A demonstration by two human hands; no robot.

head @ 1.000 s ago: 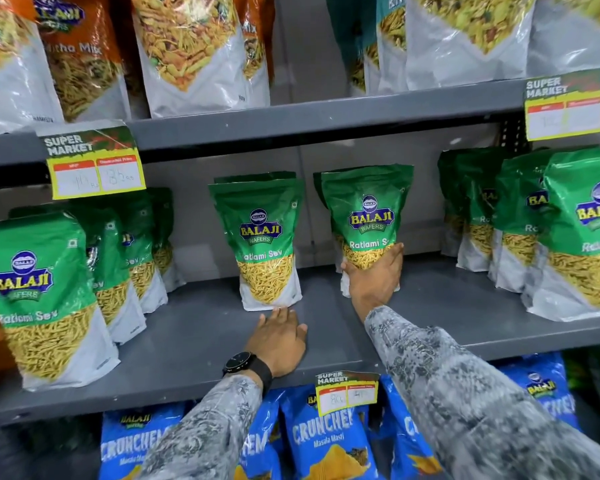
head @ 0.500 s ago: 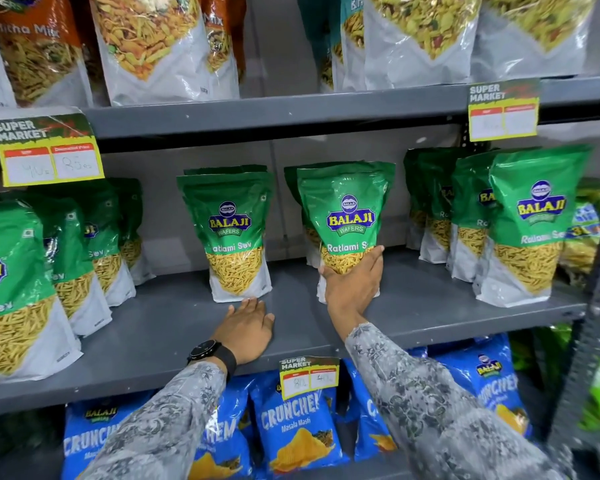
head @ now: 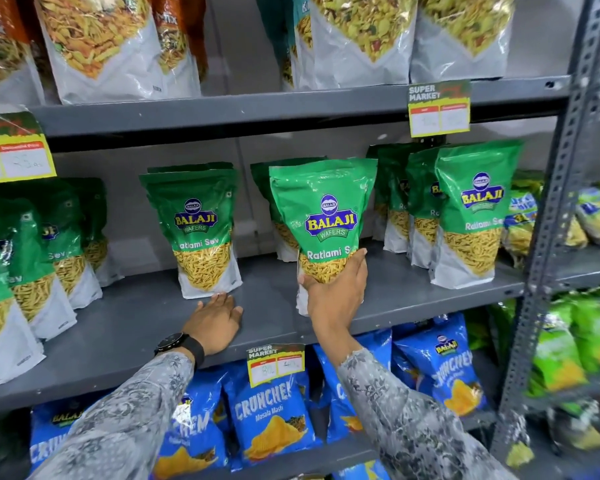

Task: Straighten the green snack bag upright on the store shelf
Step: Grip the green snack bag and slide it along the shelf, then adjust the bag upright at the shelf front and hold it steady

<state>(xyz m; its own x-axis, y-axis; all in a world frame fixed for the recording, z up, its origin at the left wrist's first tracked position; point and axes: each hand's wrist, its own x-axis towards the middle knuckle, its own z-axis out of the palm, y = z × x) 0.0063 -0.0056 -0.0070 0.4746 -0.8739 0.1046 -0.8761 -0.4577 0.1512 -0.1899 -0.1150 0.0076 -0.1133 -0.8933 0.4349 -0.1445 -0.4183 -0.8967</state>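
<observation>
Fingers (head: 355,263) of the right hand (head: 336,299) grip the green bag (head: 323,216), now pulled forward on the shelf (head: 136,327), standing straighter; left hand (head: 213,322) lies open.

Grey patterned sleeves (head: 413,424), blk wristwatch (head: 174,342)

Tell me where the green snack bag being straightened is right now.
The green Ratlami Sev bag stands center frame near the middle shelf's front edge, gripped low by the right hand, right of the left hand.
</observation>
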